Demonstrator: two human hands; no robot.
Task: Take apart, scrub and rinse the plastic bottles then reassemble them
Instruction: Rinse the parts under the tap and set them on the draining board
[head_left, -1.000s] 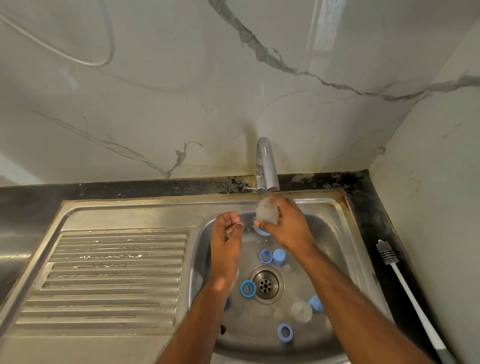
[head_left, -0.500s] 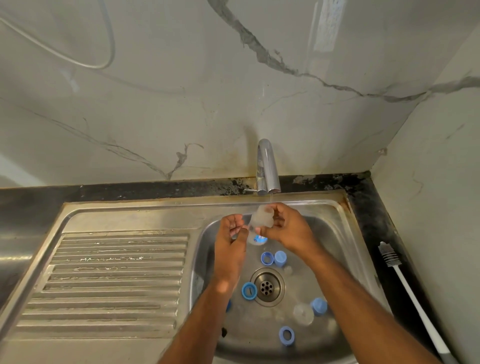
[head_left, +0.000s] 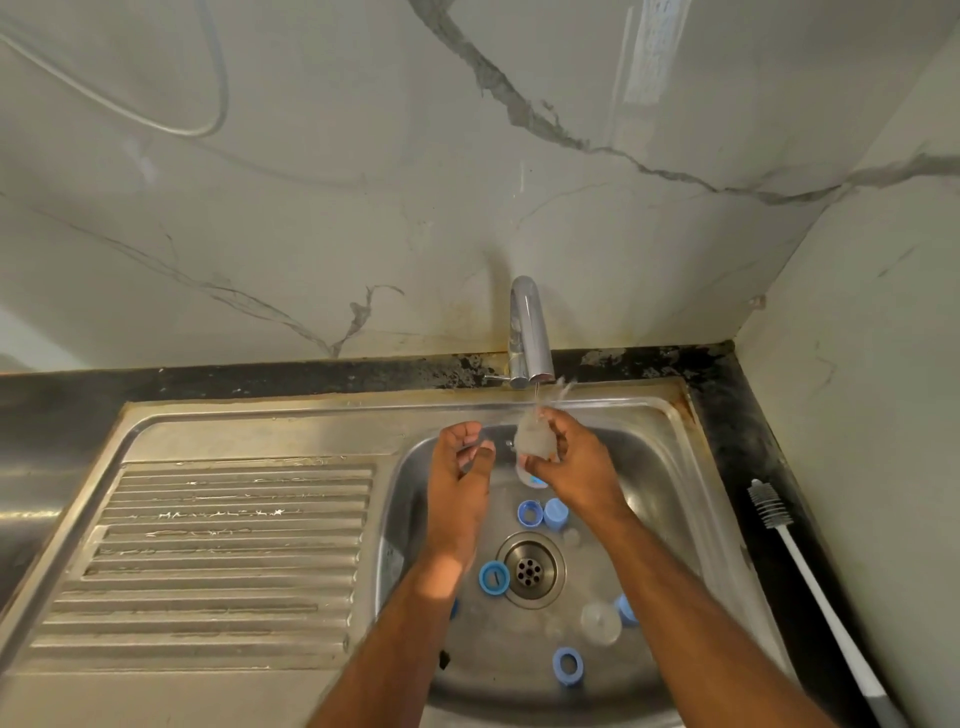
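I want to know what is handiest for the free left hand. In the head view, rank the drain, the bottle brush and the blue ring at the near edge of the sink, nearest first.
From the left hand:
1. Drain, sink middle, just right of the wrist.
2. Blue ring, near edge of the basin.
3. Bottle brush, on the counter, far right.

Right hand (head_left: 576, 462) holds clear bottle (head_left: 532, 439) under tap (head_left: 527, 332).

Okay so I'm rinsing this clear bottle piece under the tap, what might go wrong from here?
Water is already spraying off the clear piece held by the right hand just under the tap, so splash may reach the wall.

The wet piece may slip into the sink.

Small parts such as the blue ring lie right beside the drain and may block the flow.
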